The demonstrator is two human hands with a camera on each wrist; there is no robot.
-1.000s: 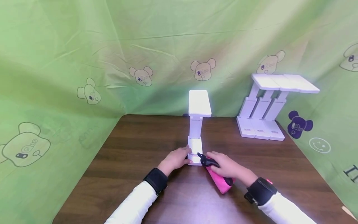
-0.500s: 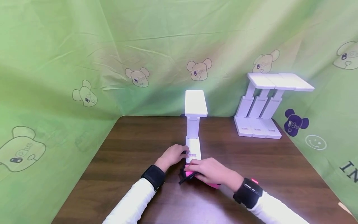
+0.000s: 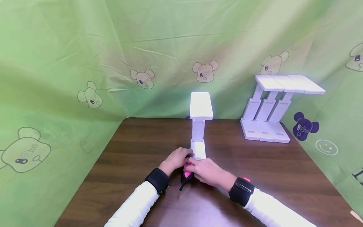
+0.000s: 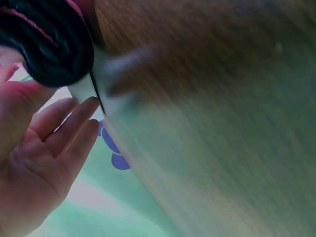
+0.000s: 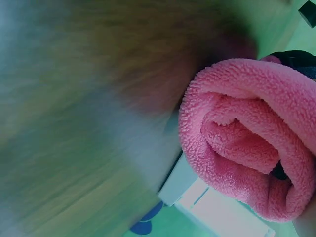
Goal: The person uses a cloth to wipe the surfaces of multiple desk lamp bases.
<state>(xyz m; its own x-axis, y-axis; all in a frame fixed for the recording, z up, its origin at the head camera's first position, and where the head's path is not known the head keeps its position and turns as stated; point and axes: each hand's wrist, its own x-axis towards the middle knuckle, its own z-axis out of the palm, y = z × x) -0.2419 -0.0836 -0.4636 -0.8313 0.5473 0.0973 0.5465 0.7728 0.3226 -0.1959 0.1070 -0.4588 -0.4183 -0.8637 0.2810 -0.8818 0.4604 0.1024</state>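
Note:
A rolled cloth, fleecy pink (image 5: 237,123) at one end and black (image 4: 61,49) at the other, lies at the front of a white desk lamp (image 3: 200,105). My right hand (image 3: 210,171) grips the roll from above, hiding most of it in the head view. A thin black strap (image 3: 182,184) sticks out from it toward me. At the left of the lamp's base, my left hand (image 3: 176,157) has its fingers (image 4: 74,126) extended in the left wrist view. Its fingertips are at the base, close to the roll; contact cannot be told.
Three matching white lamps (image 3: 265,124) stand side by side at the back right of the brown wooden table (image 3: 141,135). Green cloth (image 3: 167,50) printed with bear heads hangs behind and along both sides.
My right hand has moved left with the roll, turning it from the base's right side to across its front. The left hand stays by the base; the lamp stands unmoved.

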